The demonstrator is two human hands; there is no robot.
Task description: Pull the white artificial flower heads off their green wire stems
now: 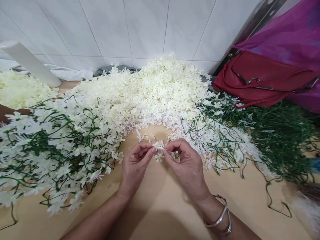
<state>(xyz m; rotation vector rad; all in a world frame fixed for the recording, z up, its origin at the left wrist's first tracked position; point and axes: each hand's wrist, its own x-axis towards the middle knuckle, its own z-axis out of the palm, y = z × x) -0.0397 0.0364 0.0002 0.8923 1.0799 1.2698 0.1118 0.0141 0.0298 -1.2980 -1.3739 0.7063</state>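
Note:
Between my two hands, over the middle of the table, is a small white artificial flower [159, 157] with a second blossom just above it. My left hand [136, 163] is closed, thumb and forefinger pinching the flower from the left. From the other side, the fingertips of my right hand [186, 163] pinch at the same flower piece; whether they grip a petal or a stem is too small to tell. Beyond my hands rises a big heap of loose white blossoms [162, 90]. A pile of white flowers on green stems [67, 143] lies to the left.
Green plastic stems [277, 136] are heaped at the right, beside a red handbag [265, 76] and a purple bag [287, 40]. A white tube [32, 63] leans at the far left. Another person's arm [12, 113] reaches in at the left edge. A tiled wall [147, 30] stands behind.

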